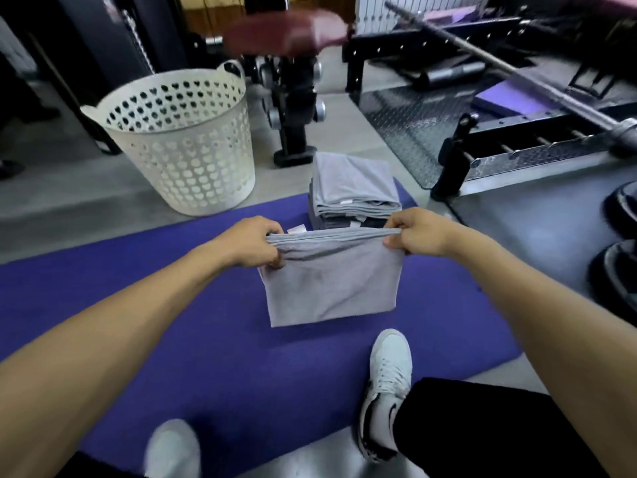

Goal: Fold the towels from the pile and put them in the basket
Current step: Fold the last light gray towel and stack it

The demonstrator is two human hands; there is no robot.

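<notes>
A grey towel [331,284] hangs folded over a purple mat [172,305], its doubled top edge stretched between my hands. My left hand [253,241] pinches its upper left corner and my right hand [415,232] pinches its upper right corner. The towel's lower edge reaches the mat. Just behind it lies the pile of grey towels [351,188], stacked at the mat's far edge. The white perforated basket [182,139] stands on the floor at the back left; nothing shows inside through its far wall.
Black gym equipment with a dark red pad [293,32] stands behind the basket. A steel bar and diamond-plate platform [431,122] fill the right. Weight plates [617,270] lie at the far right. My white shoes [386,391] rest on the mat's near edge.
</notes>
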